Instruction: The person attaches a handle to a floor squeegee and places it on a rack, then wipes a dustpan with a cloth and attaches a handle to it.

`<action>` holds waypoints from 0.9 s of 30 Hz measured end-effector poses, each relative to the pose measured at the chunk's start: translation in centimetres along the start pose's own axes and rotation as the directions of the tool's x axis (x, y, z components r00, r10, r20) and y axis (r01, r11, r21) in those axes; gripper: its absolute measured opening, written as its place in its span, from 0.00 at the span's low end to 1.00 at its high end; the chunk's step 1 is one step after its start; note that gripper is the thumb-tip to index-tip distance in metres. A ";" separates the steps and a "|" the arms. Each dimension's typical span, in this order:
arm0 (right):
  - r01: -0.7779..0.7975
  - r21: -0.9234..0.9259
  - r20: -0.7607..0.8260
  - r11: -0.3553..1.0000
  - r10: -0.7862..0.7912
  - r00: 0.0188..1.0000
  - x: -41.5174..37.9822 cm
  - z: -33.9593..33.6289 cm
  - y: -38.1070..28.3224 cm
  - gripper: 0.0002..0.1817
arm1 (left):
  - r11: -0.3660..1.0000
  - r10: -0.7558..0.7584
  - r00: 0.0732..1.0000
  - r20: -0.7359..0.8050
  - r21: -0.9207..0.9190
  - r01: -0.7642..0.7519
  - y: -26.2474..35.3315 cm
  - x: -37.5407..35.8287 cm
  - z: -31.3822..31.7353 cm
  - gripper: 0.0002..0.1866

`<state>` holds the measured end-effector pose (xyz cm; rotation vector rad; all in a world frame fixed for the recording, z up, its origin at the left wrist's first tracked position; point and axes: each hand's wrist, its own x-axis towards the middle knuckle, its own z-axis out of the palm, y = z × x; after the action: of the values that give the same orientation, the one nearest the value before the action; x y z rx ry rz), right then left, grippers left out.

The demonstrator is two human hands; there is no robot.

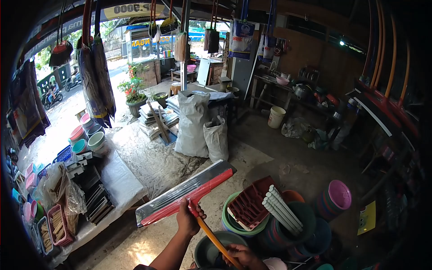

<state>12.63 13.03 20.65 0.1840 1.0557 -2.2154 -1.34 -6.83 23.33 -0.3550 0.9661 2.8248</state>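
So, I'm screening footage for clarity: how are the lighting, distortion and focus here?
In the head view, the street glares nearly white; the back wall sits in shadow; the borders curve into black, suggesting a wide lens; the squeegee looks reasonably sharp.

Left of our left fingers (201,211), we see a sheet-covered table (119,174) bearing baskets (66,240) and coloured buckets (96,142); beyond those fingers, the floor (247,161) carries two pale sacks (191,128) standing side by side.

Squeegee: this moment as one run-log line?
squeegee: raised | left hand: on upper handle | right hand: on lower handle | sacks: beyond
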 end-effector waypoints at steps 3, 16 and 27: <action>-0.053 -0.049 0.041 0.997 0.055 0.998 0.6 -0.5 0.6 0.15 | 0.997 -0.063 0.997 -0.034 -0.048 0.062 0.0 0.2 -0.7 0.22; 0.375 -0.911 0.060 0.173 -0.843 0.534 0.8 -0.6 3.6 0.11 | 0.977 0.212 0.962 -0.173 0.020 -0.212 -0.1 0.2 -0.8 0.24; 0.261 -0.272 -0.139 0.926 -0.307 0.942 0.2 0.9 3.5 0.13 | 0.993 0.012 0.995 -0.104 -0.113 -0.024 0.1 0.6 -3.2 0.24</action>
<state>14.85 10.68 18.92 0.1261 1.5363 -2.3243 -1.40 -8.90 20.77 -0.5120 0.8318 2.9104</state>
